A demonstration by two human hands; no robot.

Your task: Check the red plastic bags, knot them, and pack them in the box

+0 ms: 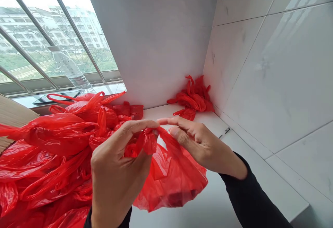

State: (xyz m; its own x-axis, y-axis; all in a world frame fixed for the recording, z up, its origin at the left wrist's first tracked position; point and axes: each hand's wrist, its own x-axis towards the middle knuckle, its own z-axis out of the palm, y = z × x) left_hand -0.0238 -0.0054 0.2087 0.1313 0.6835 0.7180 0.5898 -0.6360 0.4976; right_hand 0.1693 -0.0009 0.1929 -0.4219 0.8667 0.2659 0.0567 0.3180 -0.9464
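Note:
Both my hands hold one red plastic bag [171, 179] up over the white counter [208, 207]. My left hand [117, 172] pinches its bunched top between thumb and forefinger. My right hand [200, 145] grips the bag's edge just to the right, fingers closed on the plastic. The bag's body hangs below and between the hands. A big loose pile of red plastic bags [52, 151] lies to the left, touching my left hand's side.
A small heap of knotted red bags [194, 98] sits in the far corner where the white wall meets the tiled wall [273, 82]. A clear plastic bottle [70, 70] stands on the sill by the barred window [39, 41]. A wooden board [13, 115] is at far left.

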